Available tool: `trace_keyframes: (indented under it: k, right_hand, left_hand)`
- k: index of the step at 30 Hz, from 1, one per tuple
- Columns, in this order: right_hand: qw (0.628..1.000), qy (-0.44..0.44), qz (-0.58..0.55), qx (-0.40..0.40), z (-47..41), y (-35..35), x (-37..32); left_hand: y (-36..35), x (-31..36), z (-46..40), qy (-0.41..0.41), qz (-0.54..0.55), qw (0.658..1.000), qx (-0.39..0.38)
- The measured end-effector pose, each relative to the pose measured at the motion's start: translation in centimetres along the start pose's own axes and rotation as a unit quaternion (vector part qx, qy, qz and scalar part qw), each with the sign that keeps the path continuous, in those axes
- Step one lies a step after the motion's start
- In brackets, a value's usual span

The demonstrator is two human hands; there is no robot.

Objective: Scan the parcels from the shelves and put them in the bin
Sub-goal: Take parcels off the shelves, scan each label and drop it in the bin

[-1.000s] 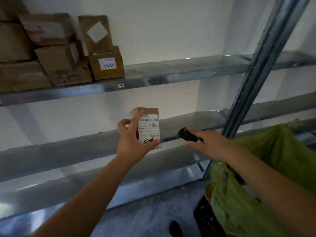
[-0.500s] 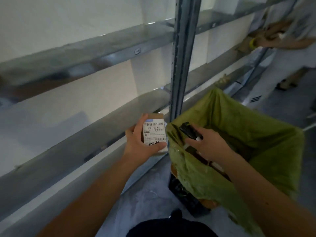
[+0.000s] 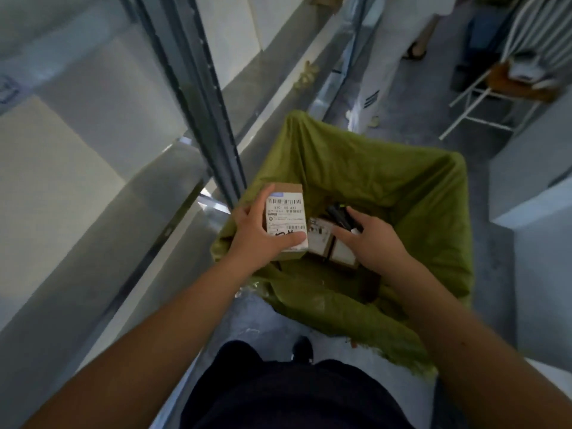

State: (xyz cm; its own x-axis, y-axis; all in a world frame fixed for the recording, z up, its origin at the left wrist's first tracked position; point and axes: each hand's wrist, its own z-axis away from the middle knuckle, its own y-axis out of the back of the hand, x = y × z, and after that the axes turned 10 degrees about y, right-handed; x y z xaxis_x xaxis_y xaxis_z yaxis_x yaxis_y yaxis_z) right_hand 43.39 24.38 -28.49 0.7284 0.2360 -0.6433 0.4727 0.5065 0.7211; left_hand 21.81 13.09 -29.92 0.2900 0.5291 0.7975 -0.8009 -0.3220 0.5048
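Note:
My left hand (image 3: pixel 258 239) grips a small brown parcel (image 3: pixel 288 212) with a white barcode label, holding it over the left part of the bin's opening. The bin (image 3: pixel 433 193) is lined with a green bag. My right hand (image 3: pixel 373 239) holds a black scanner (image 3: pixel 342 216) above the inside of the bin. Another labelled parcel (image 3: pixel 328 243) lies in the bin beneath my hands.
Grey metal shelves (image 3: pixel 173 193) and an upright post (image 3: pixel 201 97) run along the left. Another person's legs (image 3: pixel 393 57) stand behind the bin. A white-framed chair (image 3: pixel 483 100) is at the upper right. My shoe (image 3: pixel 303 348) is on the grey floor.
My view has swung down and right from the shelves to the bin. Both hands have moved over the bin's opening, the parcel and scanner still in them.

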Motion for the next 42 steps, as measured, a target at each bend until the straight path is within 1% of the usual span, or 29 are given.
trace_keyframes:
  k: [8, 13, 18, 24, 27, 31, 34, 38, 40, 42]
  right_hand:
    - [0.99, -0.14, -0.01, 0.002, -2.1, -1.6, 2.1]
    - [0.971, -0.231, -0.038, 0.041, -3.4, -3.2, 2.4]
    - [0.95, -0.299, -0.055, 0.067, -4.4, -3.9, 3.7]
    - [0.936, -0.343, -0.062, 0.045, -3.9, -4.7, 6.7]
    - [0.929, -0.361, -0.078, 0.034, -3.6, -5.7, 8.3]
    - [0.931, -0.349, -0.104, 0.009, -5.0, -7.4, 9.0]
    - [0.937, -0.328, -0.12, 0.004, -6.9, -8.2, 9.4]
    - [0.941, -0.314, -0.122, -0.019, -8.4, -8.8, 9.9]
    - [0.942, -0.312, -0.12, -0.026, -8.4, -9.0, 10.0]
    - [0.943, -0.311, -0.116, -0.033, -8.5, -9.0, 10.3]
  left_hand:
    - [-4.4, -0.7, -9.6, 0.049, -0.07, 0.985, -0.151]
    - [-7.7, -2.1, -14.5, 0.113, -0.126, 0.957, -0.237]
    - [-11.3, -2.0, -17.6, 0.114, -0.192, 0.926, -0.304]
    - [-13.8, -4.7, -19.4, 0.168, -0.206, 0.919, -0.29]
    - [-14.4, -5.7, -19.4, 0.173, -0.218, 0.922, -0.271]
    - [-15.5, -7.3, -19.6, 0.156, -0.271, 0.916, -0.25]
    - [-16.6, -8.1, -20.3, 0.11, -0.304, 0.915, -0.241]
    - [-17.1, -8.6, -21.0, 0.125, -0.267, 0.933, -0.207]
    - [-17.3, -9.0, -20.6, 0.109, -0.257, 0.941, -0.191]
    - [-17.5, -9.4, -20.2, 0.087, -0.286, 0.938, -0.174]
